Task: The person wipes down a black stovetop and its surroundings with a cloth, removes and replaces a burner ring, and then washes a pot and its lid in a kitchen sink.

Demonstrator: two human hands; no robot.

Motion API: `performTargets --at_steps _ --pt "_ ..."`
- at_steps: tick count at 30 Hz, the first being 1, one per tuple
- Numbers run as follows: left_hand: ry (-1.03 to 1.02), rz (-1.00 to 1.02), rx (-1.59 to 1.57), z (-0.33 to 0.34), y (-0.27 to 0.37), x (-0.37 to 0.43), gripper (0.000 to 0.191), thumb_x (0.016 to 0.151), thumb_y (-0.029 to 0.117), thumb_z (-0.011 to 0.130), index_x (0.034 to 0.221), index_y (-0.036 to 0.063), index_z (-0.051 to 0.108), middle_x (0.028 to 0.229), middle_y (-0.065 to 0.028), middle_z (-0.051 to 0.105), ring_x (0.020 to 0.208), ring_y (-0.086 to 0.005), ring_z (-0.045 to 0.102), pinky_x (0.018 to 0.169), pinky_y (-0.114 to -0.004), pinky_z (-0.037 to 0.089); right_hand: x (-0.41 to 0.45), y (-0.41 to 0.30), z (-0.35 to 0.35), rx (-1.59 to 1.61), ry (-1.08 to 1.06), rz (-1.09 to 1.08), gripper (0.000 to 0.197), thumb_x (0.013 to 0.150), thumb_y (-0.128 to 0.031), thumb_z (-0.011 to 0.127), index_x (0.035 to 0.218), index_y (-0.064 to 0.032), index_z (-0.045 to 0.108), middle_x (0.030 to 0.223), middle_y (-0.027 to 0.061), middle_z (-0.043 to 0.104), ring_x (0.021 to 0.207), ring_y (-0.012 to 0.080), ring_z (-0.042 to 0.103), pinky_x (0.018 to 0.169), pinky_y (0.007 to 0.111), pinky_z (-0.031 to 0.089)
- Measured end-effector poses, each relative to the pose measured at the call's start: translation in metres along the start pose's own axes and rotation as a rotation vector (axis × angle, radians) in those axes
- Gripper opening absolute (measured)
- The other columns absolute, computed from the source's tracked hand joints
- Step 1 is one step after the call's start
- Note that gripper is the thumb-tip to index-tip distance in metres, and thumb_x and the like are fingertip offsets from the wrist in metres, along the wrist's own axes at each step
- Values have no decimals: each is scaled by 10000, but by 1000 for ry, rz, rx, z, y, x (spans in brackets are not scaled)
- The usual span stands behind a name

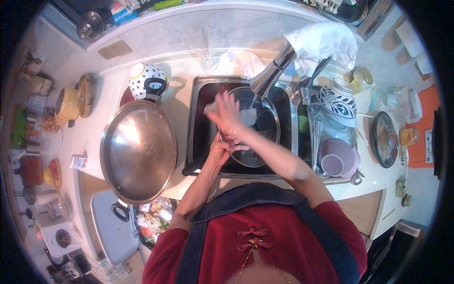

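My left hand (220,151) is closed around a thin, shiny-edged item over the black sink (205,78); what the item is cannot be told. Just above it, my right hand (227,113) is blurred, fingers extended, with a pale patch beside them that may be a cloth or sponge. Behind my hands, a round glass lid (271,124) with a metal rim lies in the sink. A thin stream of water falls from the chrome faucet (267,76) near my right hand's fingertips. A black handle (197,167) crosses the sink's near left corner.
A large steel pan (138,152) with black handles stands left of the sink, by a star-patterned bowl (147,80). On the right are a blue-and-white bowl (337,99), a purple container (337,156) and another lid (384,140). Below the counter, a bin (154,218) holds food waste.
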State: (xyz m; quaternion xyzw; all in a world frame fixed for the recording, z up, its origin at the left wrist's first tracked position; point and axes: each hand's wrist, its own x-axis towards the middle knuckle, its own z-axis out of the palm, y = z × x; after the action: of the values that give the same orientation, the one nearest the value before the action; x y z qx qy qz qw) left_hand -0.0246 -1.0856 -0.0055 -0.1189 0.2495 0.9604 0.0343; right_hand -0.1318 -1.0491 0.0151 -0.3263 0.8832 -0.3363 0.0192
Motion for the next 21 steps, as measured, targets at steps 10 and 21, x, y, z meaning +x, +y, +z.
performTargets --at_steps 10,21 --pt "-141 -19 -105 17 3 -15 978 558 -132 435 1336 405 185 1295 -279 321 1163 -471 352 824 -672 366 39 71 -38 149 -163 28 543 871 -428 381 1336 -162 293 1401 156 198 1276 399 174 993 594 152" --pt "-120 118 -100 4 19 -42 994 561 -157 426 1340 409 178 1310 -249 334 1153 -432 396 841 -645 376 -70 206 -27 3 31 612 490 850 -316 460 1241 -37 364 1280 254 351 1095 451 405 922 481 349"
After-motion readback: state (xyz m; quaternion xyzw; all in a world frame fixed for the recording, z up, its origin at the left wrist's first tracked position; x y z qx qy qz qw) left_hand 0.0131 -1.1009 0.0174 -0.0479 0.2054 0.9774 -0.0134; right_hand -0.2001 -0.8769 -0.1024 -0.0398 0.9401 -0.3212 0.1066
